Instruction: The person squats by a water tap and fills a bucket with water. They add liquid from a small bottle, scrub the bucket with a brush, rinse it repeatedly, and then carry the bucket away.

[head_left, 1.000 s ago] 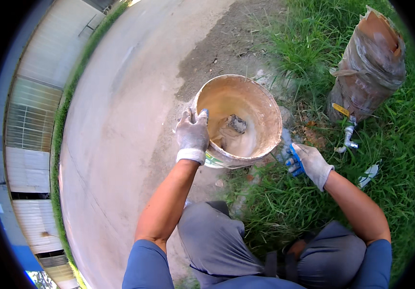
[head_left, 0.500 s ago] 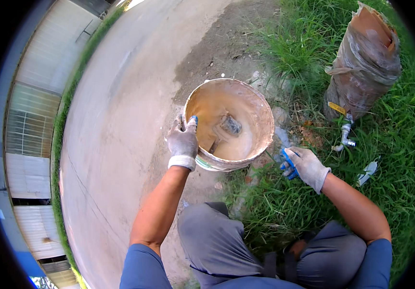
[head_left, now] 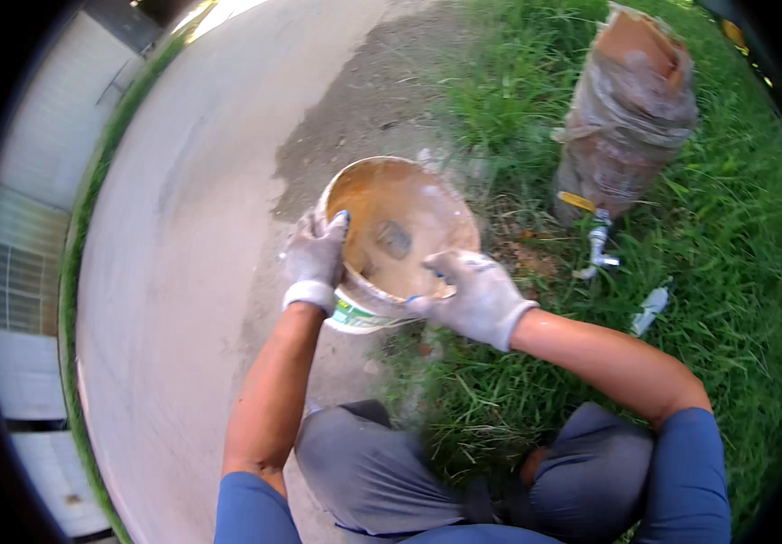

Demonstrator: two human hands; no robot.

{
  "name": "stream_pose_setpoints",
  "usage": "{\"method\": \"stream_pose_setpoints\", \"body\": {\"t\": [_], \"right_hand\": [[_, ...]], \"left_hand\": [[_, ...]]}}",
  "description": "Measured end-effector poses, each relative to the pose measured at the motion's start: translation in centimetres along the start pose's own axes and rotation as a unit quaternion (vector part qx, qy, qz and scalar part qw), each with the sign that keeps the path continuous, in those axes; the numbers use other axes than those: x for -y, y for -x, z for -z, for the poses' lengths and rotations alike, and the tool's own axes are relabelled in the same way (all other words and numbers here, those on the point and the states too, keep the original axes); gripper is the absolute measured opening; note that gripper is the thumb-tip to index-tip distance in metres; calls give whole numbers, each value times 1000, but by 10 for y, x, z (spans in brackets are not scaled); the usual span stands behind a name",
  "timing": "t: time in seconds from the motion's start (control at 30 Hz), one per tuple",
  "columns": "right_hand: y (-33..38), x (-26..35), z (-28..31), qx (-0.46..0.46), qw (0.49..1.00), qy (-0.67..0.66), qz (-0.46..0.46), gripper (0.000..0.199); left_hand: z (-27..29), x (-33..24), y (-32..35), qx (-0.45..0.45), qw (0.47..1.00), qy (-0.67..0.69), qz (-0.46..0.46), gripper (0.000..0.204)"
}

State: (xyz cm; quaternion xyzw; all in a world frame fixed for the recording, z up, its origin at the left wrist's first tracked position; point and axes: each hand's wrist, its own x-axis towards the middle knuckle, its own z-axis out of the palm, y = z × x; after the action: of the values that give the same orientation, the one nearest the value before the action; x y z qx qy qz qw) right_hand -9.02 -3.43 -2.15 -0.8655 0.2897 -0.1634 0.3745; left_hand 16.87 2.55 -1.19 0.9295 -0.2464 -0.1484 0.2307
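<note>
A white plastic bucket (head_left: 352, 314), its inside coated tan, stands tilted before me at the edge of the concrete and the grass. In its cloudy brownish contents lies a grey, blocky object (head_left: 395, 238) whose kind I cannot make out. My left hand (head_left: 315, 254), in a dirty whitish work glove, grips the left rim, thumb over the inner side. At the near right rim, my right hand (head_left: 477, 295) wears the same kind of glove. Its fingers reach over the rim and its thumb is low at the near edge; that hand is slightly blurred.
To the right, a metal tap (head_left: 599, 245) with a yellow lever stands beside a brown column wrapped in plastic (head_left: 631, 118). A pale scrap (head_left: 650, 310) lies in the grass (head_left: 708, 227). A concrete path (head_left: 173, 227) runs along the left, toward a pale building wall (head_left: 24, 263).
My right hand has come left from above the grass onto the bucket's near right rim. The bucket leans more, showing its green-marked side. The view has shifted, and my left hand stays on the rim.
</note>
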Motion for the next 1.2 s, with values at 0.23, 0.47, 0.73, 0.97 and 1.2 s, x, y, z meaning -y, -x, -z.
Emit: {"method": "stream_pose_setpoints", "body": {"t": [0.23, 0.47, 0.73, 0.97, 1.2], "right_hand": [[-24, 25, -61, 219, 973, 25, -60, 41], [4, 65, -23, 190, 981, 25, -5, 28], [57, 91, 107, 105, 992, -66, 16, 32], [185, 48, 231, -46, 985, -105, -129, 43], [321, 15, 358, -268, 887, -83, -367, 54]], "left_hand": [[-17, 33, 17, 130, 896, 420, 67, 46], [25, 25, 51, 130, 899, 418, -24, 27], [-4, 228, -69, 174, 966, 89, -171, 37], [-61, 27, 113, 538, 737, 366, 182, 57], [-40, -154, 213, 573, 771, 277, -35, 54]]}}
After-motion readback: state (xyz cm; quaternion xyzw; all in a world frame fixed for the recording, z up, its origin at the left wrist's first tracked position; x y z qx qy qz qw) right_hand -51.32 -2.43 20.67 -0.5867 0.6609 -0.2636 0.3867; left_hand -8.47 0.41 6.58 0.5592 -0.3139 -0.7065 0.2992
